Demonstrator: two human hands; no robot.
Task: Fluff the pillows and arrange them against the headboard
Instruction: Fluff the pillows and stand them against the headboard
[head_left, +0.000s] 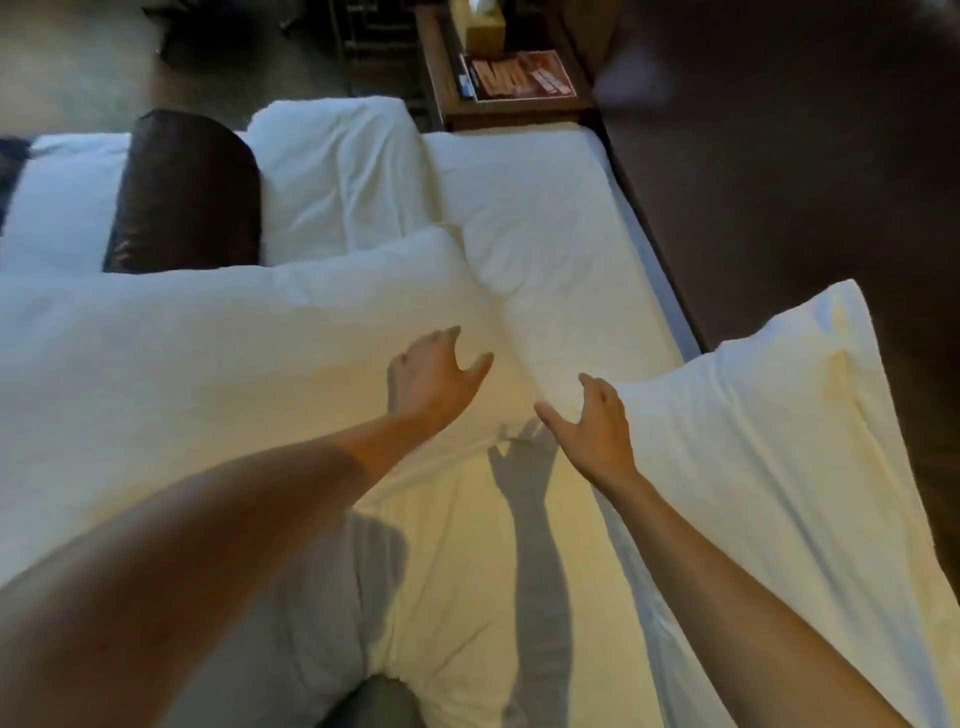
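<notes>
Left hand (434, 376) spread, fingers loose, over the near edge of the big pillow (208, 353) that lies across the bed; touching or just above it, we cannot tell. It grips nothing. Right hand (589, 423) likewise spread and empty, thumb out, at the inner corner of the second pillow (769, 415). The two hands are apart, with bare sheet (545, 249) between them.

Second pillow lies slanted at the right of the bed, its far corner past the mattress edge (660, 270), over dark floor (805, 182). A third white pillow (332, 176) and a dark brown bolster (187, 192) sit further off.

Risks, as we judge them: a one-handed tug on the slanted pillow could tip it off onto the floor. A wide swing while fluffing could reach the bedside worktop (514, 106), where a tissue box (478, 23) and magazine (522, 75) lie. Headboard not clearly identifiable here, so placement direction is uncertain.
</notes>
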